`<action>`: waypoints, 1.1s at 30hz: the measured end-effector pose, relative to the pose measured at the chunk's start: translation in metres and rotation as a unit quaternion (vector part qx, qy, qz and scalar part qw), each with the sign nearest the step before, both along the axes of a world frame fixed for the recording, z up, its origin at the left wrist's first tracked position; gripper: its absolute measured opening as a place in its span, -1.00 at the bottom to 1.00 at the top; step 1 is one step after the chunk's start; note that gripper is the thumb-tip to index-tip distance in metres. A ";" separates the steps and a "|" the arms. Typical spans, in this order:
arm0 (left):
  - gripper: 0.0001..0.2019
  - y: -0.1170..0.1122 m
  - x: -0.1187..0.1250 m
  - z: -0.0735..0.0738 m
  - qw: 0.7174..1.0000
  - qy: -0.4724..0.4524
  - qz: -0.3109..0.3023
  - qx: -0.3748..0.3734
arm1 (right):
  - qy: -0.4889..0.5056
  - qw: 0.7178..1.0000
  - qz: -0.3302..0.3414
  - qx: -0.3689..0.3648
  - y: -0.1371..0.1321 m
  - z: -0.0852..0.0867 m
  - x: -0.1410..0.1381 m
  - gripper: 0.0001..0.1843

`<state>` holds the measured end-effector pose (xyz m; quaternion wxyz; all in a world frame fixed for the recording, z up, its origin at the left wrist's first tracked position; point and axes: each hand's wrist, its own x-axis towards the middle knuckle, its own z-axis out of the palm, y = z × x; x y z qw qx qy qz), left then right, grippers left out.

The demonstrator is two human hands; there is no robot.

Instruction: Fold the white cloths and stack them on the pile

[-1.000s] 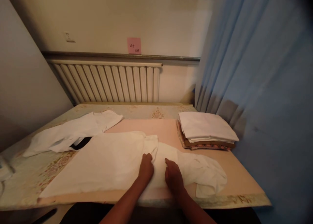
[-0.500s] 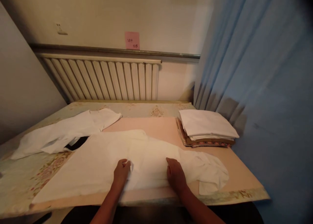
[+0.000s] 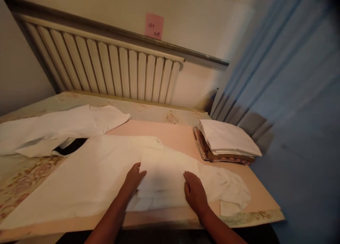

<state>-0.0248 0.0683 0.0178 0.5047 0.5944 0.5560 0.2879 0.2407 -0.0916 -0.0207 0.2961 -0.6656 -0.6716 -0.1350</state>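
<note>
A large white garment (image 3: 87,176) lies spread across the pink board on the table, with a folded strip (image 3: 159,166) across its middle and a bunched end (image 3: 233,190) at the right. My left hand (image 3: 135,178) is at the strip's left edge, thumb and fingers apart. On the right side of the strip rests my right hand (image 3: 196,192), its fingers loosely bent and the thumb apart from them. Both hands touch the cloth. The undersides of the fingers are partly hidden.
Another white garment (image 3: 66,121) lies at the left, beside a black patch (image 3: 70,146). A stack of folded cloth (image 3: 231,137) stands at the right, next to a blue curtain (image 3: 297,130). Behind the table are a radiator (image 3: 119,70) and a pink note (image 3: 154,26).
My left hand has loosened from its pinch, and its thumb now points right. The strip between my hands lies flatter. My right hand has barely shifted. The view has tilted.
</note>
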 end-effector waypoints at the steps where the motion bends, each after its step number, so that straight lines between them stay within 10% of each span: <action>1: -0.71 0.000 -0.002 -0.001 1.000 0.009 -0.002 0.004 | -0.001 1.000 -0.002 -0.004 0.000 0.000 0.000 -0.56; 5: -0.92 -0.002 -0.010 0.000 0.998 0.051 -0.020 0.033 | 0.005 1.000 -0.007 -0.015 -0.001 0.003 -0.002 -0.54; 19: -0.71 -0.011 -0.023 0.019 0.975 -0.085 -0.161 -0.129 | 0.145 0.988 0.018 -0.049 -0.011 0.020 0.009 -0.55; 33: -0.77 -0.013 -0.026 0.022 0.971 -0.076 -0.187 -0.127 | -0.056 0.997 0.012 -0.046 -0.019 0.033 -0.002 -0.76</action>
